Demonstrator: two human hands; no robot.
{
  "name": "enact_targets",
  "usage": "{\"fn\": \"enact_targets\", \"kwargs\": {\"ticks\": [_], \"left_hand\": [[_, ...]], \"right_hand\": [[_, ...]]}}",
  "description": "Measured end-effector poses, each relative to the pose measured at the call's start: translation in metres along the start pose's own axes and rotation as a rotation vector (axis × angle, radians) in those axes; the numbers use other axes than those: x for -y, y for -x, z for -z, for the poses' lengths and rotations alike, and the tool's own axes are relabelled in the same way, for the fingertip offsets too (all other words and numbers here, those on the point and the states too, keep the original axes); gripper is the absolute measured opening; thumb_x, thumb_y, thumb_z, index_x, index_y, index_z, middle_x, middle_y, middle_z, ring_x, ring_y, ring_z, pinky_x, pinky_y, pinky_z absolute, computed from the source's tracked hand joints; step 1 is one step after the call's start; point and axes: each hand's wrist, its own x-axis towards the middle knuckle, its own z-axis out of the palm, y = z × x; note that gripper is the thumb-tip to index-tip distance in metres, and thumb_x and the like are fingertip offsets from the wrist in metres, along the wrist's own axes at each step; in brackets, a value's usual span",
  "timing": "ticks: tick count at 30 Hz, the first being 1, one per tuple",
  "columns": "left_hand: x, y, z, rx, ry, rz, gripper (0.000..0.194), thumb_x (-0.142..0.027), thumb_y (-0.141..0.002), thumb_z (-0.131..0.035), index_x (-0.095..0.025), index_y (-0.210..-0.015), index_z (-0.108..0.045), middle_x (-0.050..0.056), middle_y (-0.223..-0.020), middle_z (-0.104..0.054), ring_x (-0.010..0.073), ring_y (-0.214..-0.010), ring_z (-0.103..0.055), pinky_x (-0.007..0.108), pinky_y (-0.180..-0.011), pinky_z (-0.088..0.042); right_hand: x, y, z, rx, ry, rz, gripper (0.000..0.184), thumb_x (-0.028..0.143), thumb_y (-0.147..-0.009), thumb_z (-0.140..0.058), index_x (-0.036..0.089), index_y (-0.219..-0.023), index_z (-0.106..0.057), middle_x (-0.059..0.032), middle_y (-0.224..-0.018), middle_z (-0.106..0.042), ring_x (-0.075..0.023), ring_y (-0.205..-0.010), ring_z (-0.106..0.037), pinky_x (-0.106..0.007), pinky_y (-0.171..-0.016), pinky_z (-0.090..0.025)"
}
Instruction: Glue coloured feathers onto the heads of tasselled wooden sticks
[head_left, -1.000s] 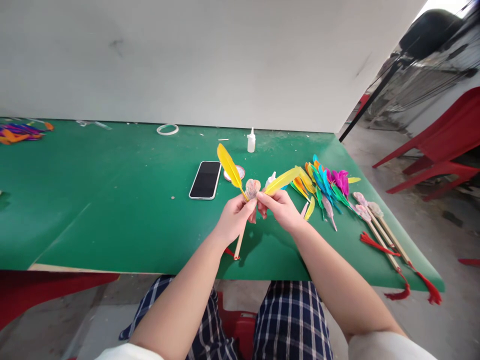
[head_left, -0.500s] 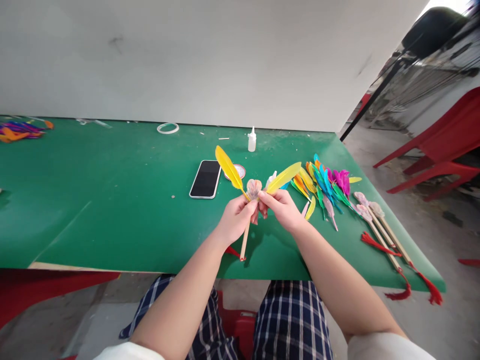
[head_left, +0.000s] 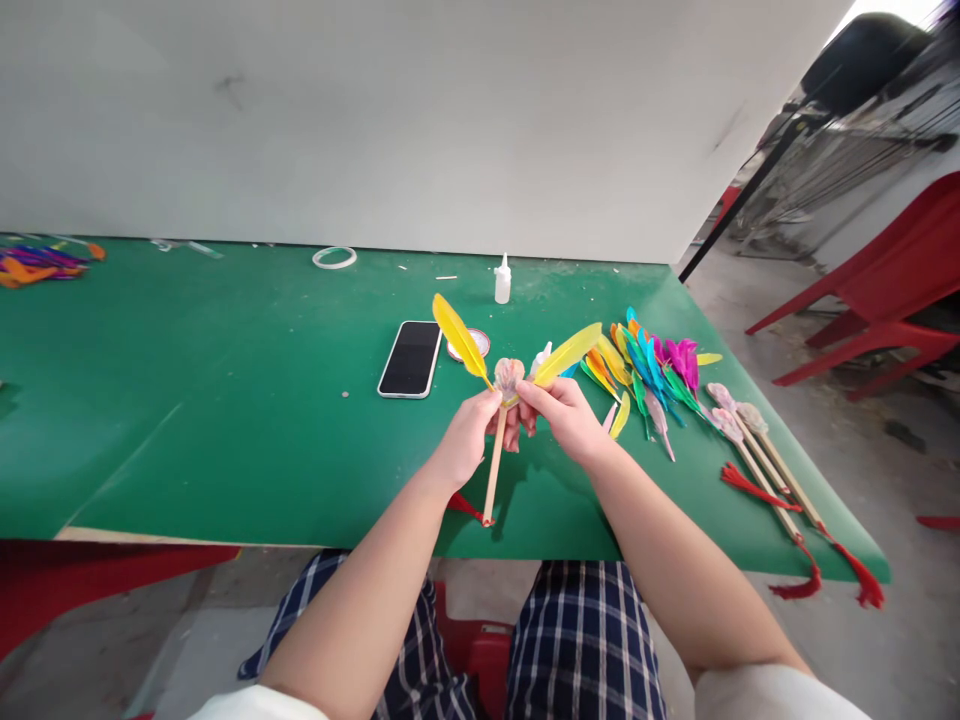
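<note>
My left hand [head_left: 466, 437] is closed round a wooden stick [head_left: 493, 475] with a pale patterned head [head_left: 508, 374] and a red tassel [head_left: 465, 506] at its lower end. A yellow feather [head_left: 459, 337] rises from that hand, up and to the left. My right hand [head_left: 565, 418] pinches the quill of a second yellow feather [head_left: 568, 354] and holds it against the stick's head. Both hands meet above the near edge of the green table [head_left: 225, 400].
A black phone [head_left: 410, 359] lies left of the hands, with a small round dish [head_left: 470, 345] and a white glue bottle [head_left: 502, 280] behind. Coloured feathers [head_left: 649, 370] and several tasselled sticks [head_left: 765, 460] lie to the right. A white ring [head_left: 334, 258] and more feathers [head_left: 37, 265] sit far back; red chairs [head_left: 877, 290] stand right.
The stick has swung more upright in my left hand, its lower end shifting right. The right-hand feather has lifted slightly. Both hands stay in about the same place.
</note>
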Motion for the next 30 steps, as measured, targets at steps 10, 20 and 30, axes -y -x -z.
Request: {"fn": "enact_targets", "kwargs": {"ticks": [10,20,30], "left_hand": [[0.0023,0.0003,0.0017,0.009,-0.127,-0.058,0.034,-0.041,-0.085,-0.042,-0.017,-0.061,-0.043,-0.004,-0.049,-0.045,0.0088,-0.048,-0.049,0.022,-0.05,-0.044],[-0.0008,0.0034,0.0043,-0.026,-0.284,-0.141,0.033,-0.038,-0.086,-0.041,-0.016,-0.061,-0.043,-0.005,-0.049,-0.044,0.0074,-0.047,-0.048,0.021,-0.05,-0.042],[-0.004,0.0062,0.0009,-0.1,-0.254,-0.149,0.036,-0.043,-0.084,-0.045,-0.016,-0.061,-0.046,-0.004,-0.05,-0.046,0.0071,-0.047,-0.049,0.02,-0.05,-0.042]], "right_hand": [[-0.0006,-0.0004,0.0021,0.03,-0.015,-0.002,0.04,0.043,-0.081,-0.051,0.015,-0.052,-0.05,0.0028,-0.045,-0.047,-0.0074,-0.041,-0.046,-0.021,-0.043,-0.036],[-0.0026,-0.0007,0.0019,0.073,0.016,0.011,0.042,0.046,-0.082,-0.048,0.015,-0.054,-0.05,0.0034,-0.044,-0.047,-0.0061,-0.041,-0.045,-0.02,-0.044,-0.036],[-0.0011,0.0007,0.0023,0.116,-0.032,0.039,0.036,0.044,-0.073,-0.061,0.017,-0.054,-0.046,0.0038,-0.046,-0.048,-0.0103,-0.049,-0.055,-0.02,-0.043,-0.037]]}}
